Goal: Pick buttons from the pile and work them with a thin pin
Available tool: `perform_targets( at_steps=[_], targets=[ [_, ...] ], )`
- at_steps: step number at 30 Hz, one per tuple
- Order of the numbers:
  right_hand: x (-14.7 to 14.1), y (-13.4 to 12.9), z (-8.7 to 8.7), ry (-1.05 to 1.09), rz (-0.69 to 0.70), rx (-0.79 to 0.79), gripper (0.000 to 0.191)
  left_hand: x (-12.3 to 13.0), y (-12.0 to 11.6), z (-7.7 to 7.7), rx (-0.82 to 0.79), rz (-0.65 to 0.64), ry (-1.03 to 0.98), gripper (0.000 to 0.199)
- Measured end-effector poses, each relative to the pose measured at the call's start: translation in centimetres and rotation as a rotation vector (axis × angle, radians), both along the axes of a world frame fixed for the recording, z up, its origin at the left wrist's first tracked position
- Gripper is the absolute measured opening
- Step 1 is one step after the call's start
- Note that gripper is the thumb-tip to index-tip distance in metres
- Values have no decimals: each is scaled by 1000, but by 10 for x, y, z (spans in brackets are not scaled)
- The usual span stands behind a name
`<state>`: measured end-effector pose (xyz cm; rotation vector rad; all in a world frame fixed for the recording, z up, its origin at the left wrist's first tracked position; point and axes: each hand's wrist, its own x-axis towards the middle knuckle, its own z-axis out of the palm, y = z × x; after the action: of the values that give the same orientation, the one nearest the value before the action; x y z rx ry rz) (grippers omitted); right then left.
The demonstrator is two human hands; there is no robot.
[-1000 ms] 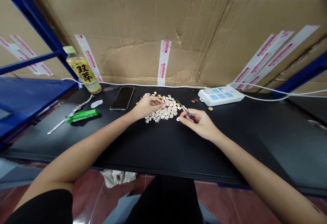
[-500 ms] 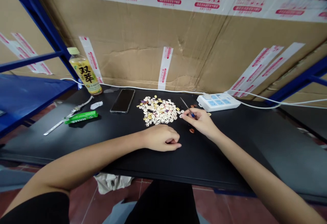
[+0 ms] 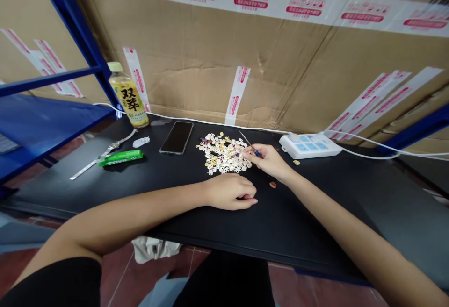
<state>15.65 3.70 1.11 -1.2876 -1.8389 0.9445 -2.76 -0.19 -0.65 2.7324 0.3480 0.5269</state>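
My right hand point(image 3: 268, 161) is closed around a small screwdriver point(image 3: 257, 153) with a blue handle. Its thin metal shaft points up and to the left over the heap. The fingertips are at the right side of a heap of small flat pieces point(image 3: 224, 155), mostly cream, some yellow, purple or brown, with holes in them. Whether they also pinch one of these pieces, I cannot tell. In front of the heap, my left hand point(image 3: 231, 191) rests on the black table point(image 3: 168, 181), fingers curled in and nothing visible in them. One orange-brown piece point(image 3: 272, 184) lies below my right wrist.
A phone point(image 3: 176, 138) lies left of the heap. Further left are a green packet point(image 3: 121, 157), a watch-like strap point(image 3: 101, 155) and a yellow-labelled bottle point(image 3: 129, 96). A white power strip point(image 3: 310, 146) sits at the right, its cable running along the cardboard wall point(image 3: 196, 82).
My right hand has moved left with the screwdriver, from beside the heap onto its right edge. My left hand keeps its place in front of the heap. The whole view has shifted slightly.
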Motion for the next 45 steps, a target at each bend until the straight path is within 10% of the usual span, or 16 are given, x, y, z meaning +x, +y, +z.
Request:
perform_targets(
  at_steps=[31,45],
  targets=[
    [-14,32,2,-127,-30,310,33,0,1,1,31,-17,15,27],
    [29,-10,3,-236,68,199,34,-1,-1,1,42,-30,12,28]
  ],
)
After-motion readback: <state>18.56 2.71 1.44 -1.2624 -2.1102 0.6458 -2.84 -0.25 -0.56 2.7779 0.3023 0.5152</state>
